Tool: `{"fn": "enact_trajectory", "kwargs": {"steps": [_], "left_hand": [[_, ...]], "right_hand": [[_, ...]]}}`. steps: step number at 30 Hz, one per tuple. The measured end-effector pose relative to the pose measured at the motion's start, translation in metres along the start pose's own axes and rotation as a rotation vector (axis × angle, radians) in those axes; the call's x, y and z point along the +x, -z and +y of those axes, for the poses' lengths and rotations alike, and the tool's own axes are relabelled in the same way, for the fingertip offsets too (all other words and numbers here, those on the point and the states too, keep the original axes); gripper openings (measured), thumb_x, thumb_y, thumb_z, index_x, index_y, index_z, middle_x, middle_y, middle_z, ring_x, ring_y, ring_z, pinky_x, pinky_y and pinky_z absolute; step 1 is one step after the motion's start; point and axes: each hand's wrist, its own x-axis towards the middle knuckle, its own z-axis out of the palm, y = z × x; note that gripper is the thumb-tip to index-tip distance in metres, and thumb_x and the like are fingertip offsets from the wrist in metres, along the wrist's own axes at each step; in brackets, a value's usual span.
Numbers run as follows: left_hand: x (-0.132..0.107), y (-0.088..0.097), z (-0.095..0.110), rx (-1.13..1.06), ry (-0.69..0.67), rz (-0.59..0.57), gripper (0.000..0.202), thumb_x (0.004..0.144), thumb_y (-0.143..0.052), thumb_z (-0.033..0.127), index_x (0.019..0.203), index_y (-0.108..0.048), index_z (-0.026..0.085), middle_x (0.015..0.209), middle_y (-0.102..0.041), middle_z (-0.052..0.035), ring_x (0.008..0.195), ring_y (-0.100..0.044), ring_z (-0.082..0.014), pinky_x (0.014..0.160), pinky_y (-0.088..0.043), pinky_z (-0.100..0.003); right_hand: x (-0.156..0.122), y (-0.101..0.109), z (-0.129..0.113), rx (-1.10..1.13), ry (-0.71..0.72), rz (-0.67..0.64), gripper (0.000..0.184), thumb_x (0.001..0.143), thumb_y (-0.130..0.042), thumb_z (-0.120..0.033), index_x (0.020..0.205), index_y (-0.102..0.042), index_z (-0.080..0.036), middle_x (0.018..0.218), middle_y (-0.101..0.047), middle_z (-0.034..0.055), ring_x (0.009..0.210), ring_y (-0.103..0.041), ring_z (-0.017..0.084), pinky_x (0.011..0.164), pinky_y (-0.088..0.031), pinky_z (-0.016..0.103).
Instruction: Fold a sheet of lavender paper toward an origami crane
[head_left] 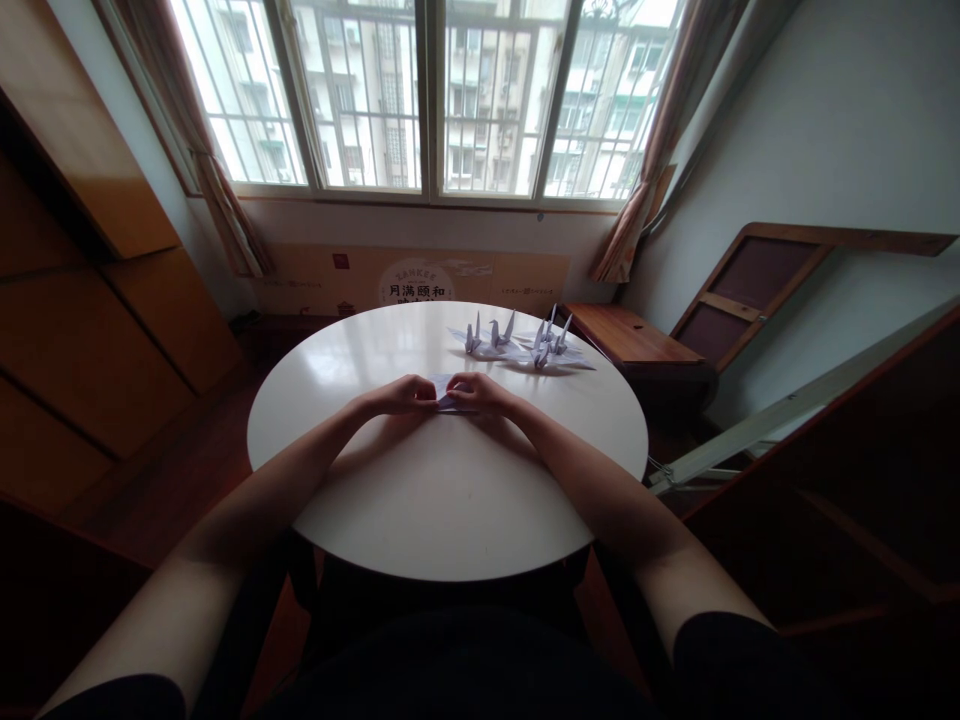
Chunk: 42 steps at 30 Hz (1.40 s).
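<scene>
A small piece of folded white paper [444,391] lies on the round white table [450,500] between my two hands. My left hand [405,394] has its fingers curled and pressed on the paper's left side. My right hand [480,392] pinches the paper's right side, fingers closed. Most of the paper is hidden under my fingers. Beyond my hands, toward the table's far right, stand several finished white paper cranes [517,345], apart from both hands.
A wooden cabinet [97,330] fills the left side. A low wooden bench [626,335] and a leaning wooden frame [757,290] stand right of the table. A barred window [427,100] with curtains and a printed cardboard panel [412,280] lie behind the table.
</scene>
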Motion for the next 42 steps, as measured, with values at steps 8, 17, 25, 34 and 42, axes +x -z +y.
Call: {"fn": "enact_trajectory", "kwargs": {"steps": [8, 17, 25, 34, 42], "left_hand": [[0.001, 0.002, -0.007, -0.005, -0.018, 0.016, 0.035, 0.076, -0.066, 0.044, 0.093, -0.063, 0.014, 0.066, -0.056, 0.0019, 0.059, -0.048, -0.01, 0.057, -0.039, -0.022], [-0.001, 0.008, -0.012, 0.181, -0.028, 0.056, 0.025, 0.084, -0.055, 0.026, 0.099, -0.074, 0.018, 0.083, -0.057, -0.0041, 0.068, -0.053, -0.012, 0.066, -0.044, -0.024], [-0.004, 0.011, -0.015, 0.474, -0.068, 0.136, 0.033, 0.087, -0.052, 0.016, 0.109, -0.073, 0.027, 0.1, -0.061, -0.008, 0.087, -0.058, -0.0183, 0.083, -0.046, -0.031], [-0.005, 0.014, -0.016, 0.369, -0.07, 0.156, 0.023, 0.083, -0.055, 0.021, 0.091, -0.078, 0.021, 0.097, -0.066, -0.0086, 0.08, -0.062, -0.0167, 0.072, -0.049, -0.026], [-0.006, 0.021, -0.014, 0.394, 0.037, 0.179, 0.041, 0.069, -0.041, 0.001, 0.078, -0.077, 0.019, 0.098, -0.07, -0.0042, 0.084, -0.065, -0.0167, 0.076, -0.05, -0.025]], "right_hand": [[-0.001, 0.008, 0.007, -0.204, -0.122, 0.082, 0.025, 0.084, -0.063, -0.033, 0.105, -0.065, -0.018, 0.072, -0.061, 0.0002, 0.064, -0.051, 0.013, 0.064, -0.034, 0.024], [-0.004, 0.005, 0.0, -0.399, -0.197, 0.167, 0.029, 0.085, -0.062, -0.038, 0.108, -0.064, -0.021, 0.087, -0.064, 0.0063, 0.083, -0.056, 0.021, 0.076, -0.037, 0.032], [-0.007, 0.001, -0.007, -0.425, 0.11, 0.244, 0.026, 0.09, -0.057, -0.036, 0.109, -0.07, -0.024, 0.112, -0.056, 0.0108, 0.107, -0.046, 0.027, 0.093, -0.035, 0.042], [-0.006, -0.001, -0.012, -0.346, 0.106, 0.003, 0.025, 0.089, -0.059, -0.04, 0.104, -0.075, -0.028, 0.112, -0.062, 0.0076, 0.104, -0.051, 0.025, 0.094, -0.036, 0.039], [0.001, 0.017, 0.007, -0.258, 0.005, 0.026, 0.039, 0.088, -0.057, -0.042, 0.065, -0.076, -0.017, 0.094, -0.07, 0.0076, 0.079, -0.062, 0.016, 0.073, -0.042, 0.025]]}}
